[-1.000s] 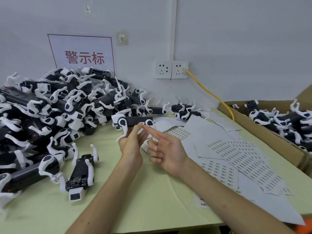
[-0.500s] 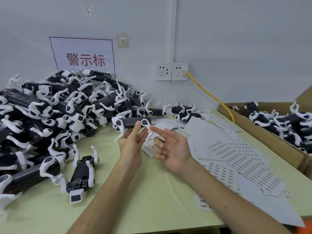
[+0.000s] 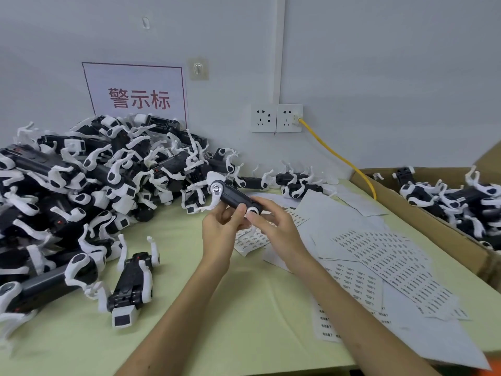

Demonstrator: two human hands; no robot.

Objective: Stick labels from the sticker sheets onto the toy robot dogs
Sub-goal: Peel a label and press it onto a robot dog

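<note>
Closest to us is a flat, pale green table (image 3: 244,335). On its left side lies a lone toy dog (image 3: 131,283) of black and white plastic. Its legs stick up and its square white head points toward us. On the right side lie white paper sticker sheets (image 3: 393,267). They are spread out and lie partly on top of each other, with rows of tiny dark labels on them.

A bit farther in, two bare arms reach out and the hands meet above the table. The left hand (image 3: 219,229) curls its fingers round a small toy robot dog (image 3: 233,198) with a dark body and white legs, holding it from below. The right hand (image 3: 273,229) holds the near end of the same dog, with thumb and fingers pinched on a round white leg joint. The dog is up in the air and tilted, with its far end higher and to the left.

Behind the hands, a big pile of toy dogs (image 3: 81,185), black and white, is jumbled up against the wall. Far right, a brown cardboard box (image 3: 433,229) has more dogs in it. On the wall hang a white sign (image 3: 135,96) with red letters and two white wall sockets (image 3: 276,118). A yellow cable (image 3: 339,158) runs down from the right one.
</note>
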